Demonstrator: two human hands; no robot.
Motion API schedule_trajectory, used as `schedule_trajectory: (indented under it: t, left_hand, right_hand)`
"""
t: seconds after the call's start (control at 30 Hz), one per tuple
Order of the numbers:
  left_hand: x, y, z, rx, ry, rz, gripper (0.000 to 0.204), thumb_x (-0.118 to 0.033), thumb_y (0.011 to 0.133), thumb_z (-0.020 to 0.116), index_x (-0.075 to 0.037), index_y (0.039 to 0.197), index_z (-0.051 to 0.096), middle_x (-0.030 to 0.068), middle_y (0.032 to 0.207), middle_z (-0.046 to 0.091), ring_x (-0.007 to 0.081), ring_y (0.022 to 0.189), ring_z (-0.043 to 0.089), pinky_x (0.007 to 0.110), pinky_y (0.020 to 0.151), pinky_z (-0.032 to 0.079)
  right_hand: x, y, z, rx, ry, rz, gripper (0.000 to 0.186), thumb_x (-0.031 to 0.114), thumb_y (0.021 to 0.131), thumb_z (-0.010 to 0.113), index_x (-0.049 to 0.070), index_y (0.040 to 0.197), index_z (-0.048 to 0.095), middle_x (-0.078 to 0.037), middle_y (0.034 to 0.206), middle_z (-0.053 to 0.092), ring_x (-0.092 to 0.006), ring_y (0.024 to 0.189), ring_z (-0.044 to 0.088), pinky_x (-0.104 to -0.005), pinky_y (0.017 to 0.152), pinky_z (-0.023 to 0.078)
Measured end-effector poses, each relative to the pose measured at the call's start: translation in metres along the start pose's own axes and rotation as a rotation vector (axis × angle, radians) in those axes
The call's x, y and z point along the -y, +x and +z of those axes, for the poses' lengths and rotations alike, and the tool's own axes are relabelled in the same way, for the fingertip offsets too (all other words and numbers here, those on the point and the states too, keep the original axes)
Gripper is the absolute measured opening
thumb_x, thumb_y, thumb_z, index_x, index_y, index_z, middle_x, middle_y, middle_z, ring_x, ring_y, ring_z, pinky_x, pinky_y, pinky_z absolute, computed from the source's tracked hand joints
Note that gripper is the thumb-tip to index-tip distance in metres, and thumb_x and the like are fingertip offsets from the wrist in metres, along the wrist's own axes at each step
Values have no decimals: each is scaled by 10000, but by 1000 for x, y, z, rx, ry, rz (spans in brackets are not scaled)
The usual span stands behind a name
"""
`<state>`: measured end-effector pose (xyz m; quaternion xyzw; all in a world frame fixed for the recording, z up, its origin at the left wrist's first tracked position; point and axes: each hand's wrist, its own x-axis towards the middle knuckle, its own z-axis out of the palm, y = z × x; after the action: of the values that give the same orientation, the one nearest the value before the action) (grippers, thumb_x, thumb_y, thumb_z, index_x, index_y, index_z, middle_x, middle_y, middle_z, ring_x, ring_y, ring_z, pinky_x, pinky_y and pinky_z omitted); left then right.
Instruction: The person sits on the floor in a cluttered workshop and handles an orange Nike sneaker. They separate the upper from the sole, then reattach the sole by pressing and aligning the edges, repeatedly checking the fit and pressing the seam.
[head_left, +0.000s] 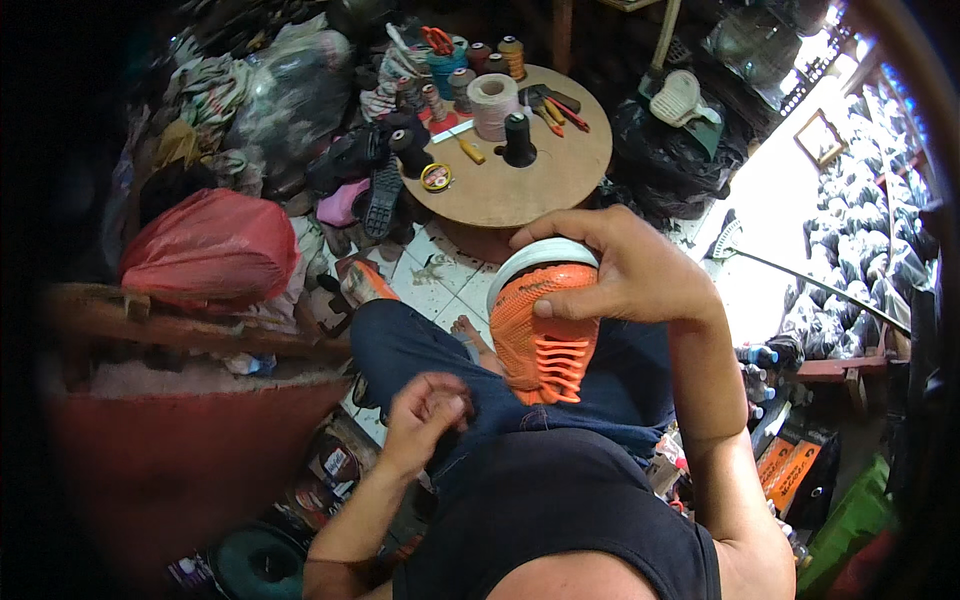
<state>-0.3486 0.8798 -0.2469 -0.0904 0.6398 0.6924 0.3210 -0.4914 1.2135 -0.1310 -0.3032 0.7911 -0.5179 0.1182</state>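
An orange sneaker [512, 335] with a white sole and orange laces is held up over my lap, its toe end pointing away from me. My right hand [640, 265] grips it at the far end, the thumb on the orange upper and the fingers round the white sole. Left of the shoe and apart from it, my left hand [428, 415] hovers above my thigh. Its fingers are curled in toward the thumb; whether anything small is pinched there cannot be made out.
Ahead stands a round wooden table [560, 185] with thread spools [519, 140], a white roll [493, 108], pliers [548, 108] and a yellow-handled tool [470, 150]. A red bag [210, 250] lies at left, another orange shoe [366, 283] on the tiled floor. Plastic-wrapped bundles [855, 235] fill the right.
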Motion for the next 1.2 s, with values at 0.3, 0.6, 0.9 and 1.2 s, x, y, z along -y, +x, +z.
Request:
schedule_trajectory:
  t: [0.3,0.6,0.9,1.2]
  left_hand:
    - [-45,107,54,251,-287,758,905,-382,1037,740,-50,1713,239,145,1679,427,239,1502,467,393,1245,367]
    - [-35,141,59,338,-480,628,710,-232,1055,711,-26,1651,385,141,1578,559,231,1406,583,380,1195,464]
    - [-38,144,75,219,-404,568,653,-173,1035,741,-12,1607,470,144,1501,629,197,1331,633,349,1136,513]
    - [-31,146,58,323,-189,776,790,-148,976,820,21,1628,408,171,1583,545,216,1401,575,351,1165,488]
  right_hand:
    - [-15,24,32,39,-11,27,573,366,800,904,-27,1174,717,-169,1086,774,-255,1008,754,-371,930,574]
    - [-60,-47,91,-639,344,75,654,149,855,925,44,1424,618,-123,1466,605,-232,1293,649,-374,1039,583]
    - [-59,-49,102,-781,84,62,433,88,902,873,31,1273,657,-115,1412,598,-223,1260,660,-374,1036,588]
    - [-61,-40,106,-886,-8,38,348,60,876,859,21,1166,670,-114,1192,640,-210,1097,686,-319,837,604]
